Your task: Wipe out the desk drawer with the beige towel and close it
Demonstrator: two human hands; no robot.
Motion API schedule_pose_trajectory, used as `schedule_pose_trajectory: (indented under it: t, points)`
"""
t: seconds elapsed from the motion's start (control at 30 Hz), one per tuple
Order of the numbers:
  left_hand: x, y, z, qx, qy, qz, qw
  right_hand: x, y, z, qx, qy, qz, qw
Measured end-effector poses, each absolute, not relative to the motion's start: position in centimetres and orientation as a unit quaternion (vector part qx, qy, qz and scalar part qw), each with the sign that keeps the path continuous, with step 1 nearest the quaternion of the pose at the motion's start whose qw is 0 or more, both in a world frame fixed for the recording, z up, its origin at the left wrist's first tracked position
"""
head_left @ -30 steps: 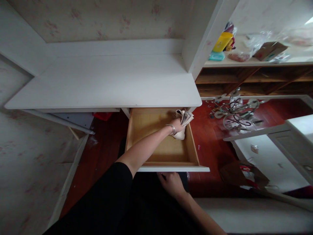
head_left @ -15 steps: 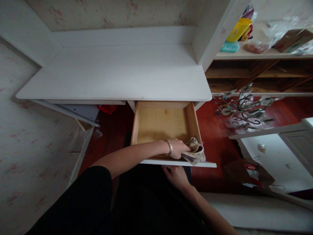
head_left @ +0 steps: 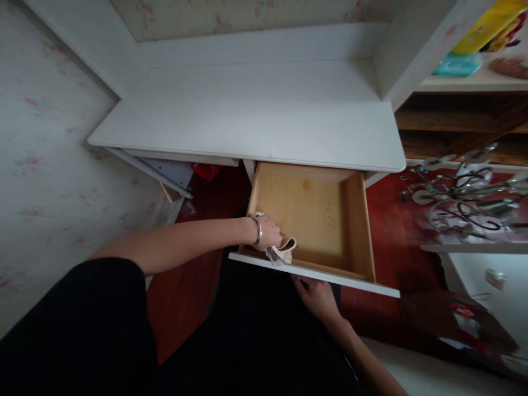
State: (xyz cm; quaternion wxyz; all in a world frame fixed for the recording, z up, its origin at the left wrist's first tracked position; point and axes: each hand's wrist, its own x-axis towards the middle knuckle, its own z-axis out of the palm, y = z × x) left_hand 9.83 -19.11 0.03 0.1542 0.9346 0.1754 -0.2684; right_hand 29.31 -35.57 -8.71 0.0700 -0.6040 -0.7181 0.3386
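Note:
A pale wooden drawer [head_left: 317, 206] is pulled out from beneath the white desk top [head_left: 256, 118]. My left hand [head_left: 269, 232], with a silver bracelet at the wrist, is inside it at the front left corner. Its fingers are closed on a crumpled beige and grey cloth [head_left: 282, 253], pressed against the inner side of the drawer front [head_left: 342, 280]. Outside, below the middle of that white front, my right hand [head_left: 317, 297] is closed on the drawer. The drawer's edge hides most of its fingertips.
A metal chandelier [head_left: 466, 198] lies on the red wood floor [head_left: 388, 231] at the right. Behind it stand open shelves [head_left: 457, 113] with a yellow container [head_left: 487, 27] on top. A brown paper bag [head_left: 433, 313] sits at lower right, and a flowered wall [head_left: 45, 165] borders the left.
My left hand has slid the cloth from the drawer's front right corner to its front left. My right hand stays at the drawer front. The view has shifted, tilting the drawer slightly.

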Motion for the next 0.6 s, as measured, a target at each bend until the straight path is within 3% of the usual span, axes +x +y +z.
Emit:
schedule_pose_trajectory:
  t: [0.27,0.6]
  points:
    - [7.7,-18.0,-1.3,0.947,0.186,-0.251,0.082,29.1,-35.5,-8.1,-0.614,-0.708,0.344,0.064]
    - [7.0,-8.1,-3.0,0.924,0.301,-0.233,0.022,29.0,-35.6,-7.9,-0.627,-0.683,0.369,0.069]
